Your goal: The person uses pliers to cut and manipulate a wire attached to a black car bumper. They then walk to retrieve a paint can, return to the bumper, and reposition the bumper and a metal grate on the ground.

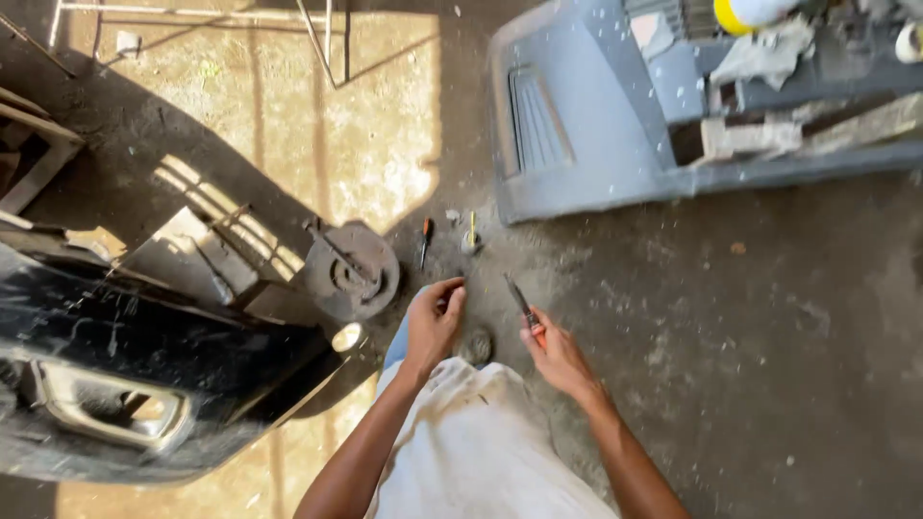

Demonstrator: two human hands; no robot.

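Grey bumper [586, 125] ahead of me, black bumper [125, 375] at my left, rusty round disc [353, 271], orange-handled screwdriver [424, 240] on the dusty floor [769, 317]

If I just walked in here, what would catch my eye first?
Probably the big grey car bumper lying on the dirt floor at upper right, and a black bumper at lower left. Between them, the right hand holds a small orange-handled tool beside the left hand.

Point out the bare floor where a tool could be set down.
Bare concrete lies right of the right hand, below the grey bumper. Crowded: ahead of the left hand, around the round metal disc and two screwdrivers.
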